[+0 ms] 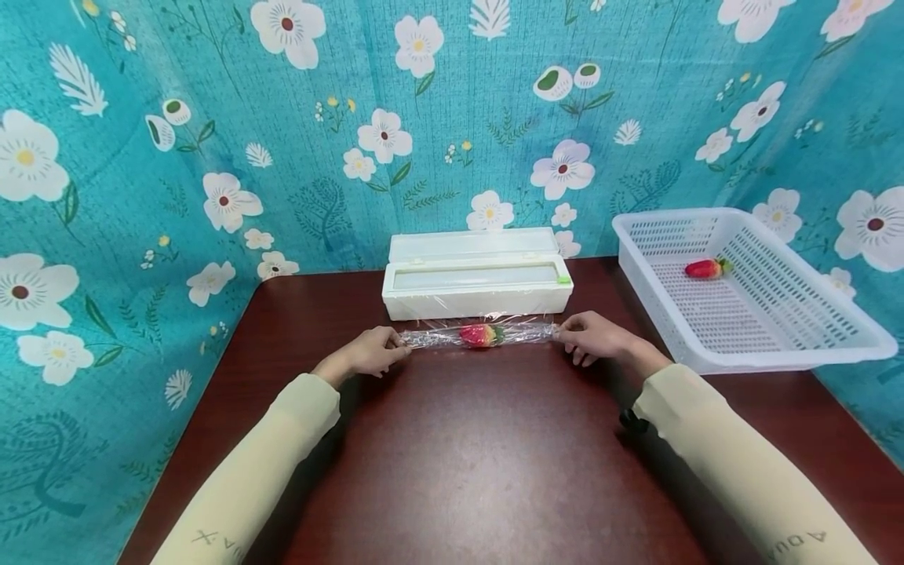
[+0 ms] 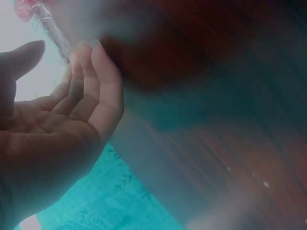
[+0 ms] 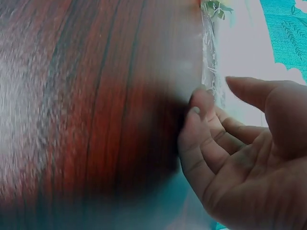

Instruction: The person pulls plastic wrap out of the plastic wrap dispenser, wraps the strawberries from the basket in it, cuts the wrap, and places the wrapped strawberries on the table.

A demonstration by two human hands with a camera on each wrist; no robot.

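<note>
A red and yellow strawberry with green leaves lies in a long strip of clear plastic wrap. The wrap is gathered narrow on both sides of the fruit. At its left end my left hand holds the film with curled fingers. Opposite, my right hand pinches the right end between thumb and fingers. In the left wrist view, the left hand's curled fingers meet the film's edge; the exact contact is hard to see. Gathered film reaches the fingertips in the right wrist view.
Just behind the strip stands a white wrap dispenser box, its lid raised. A white plastic basket at the right holds another strawberry. Flowered blue cloth hangs behind the dark wooden table.
</note>
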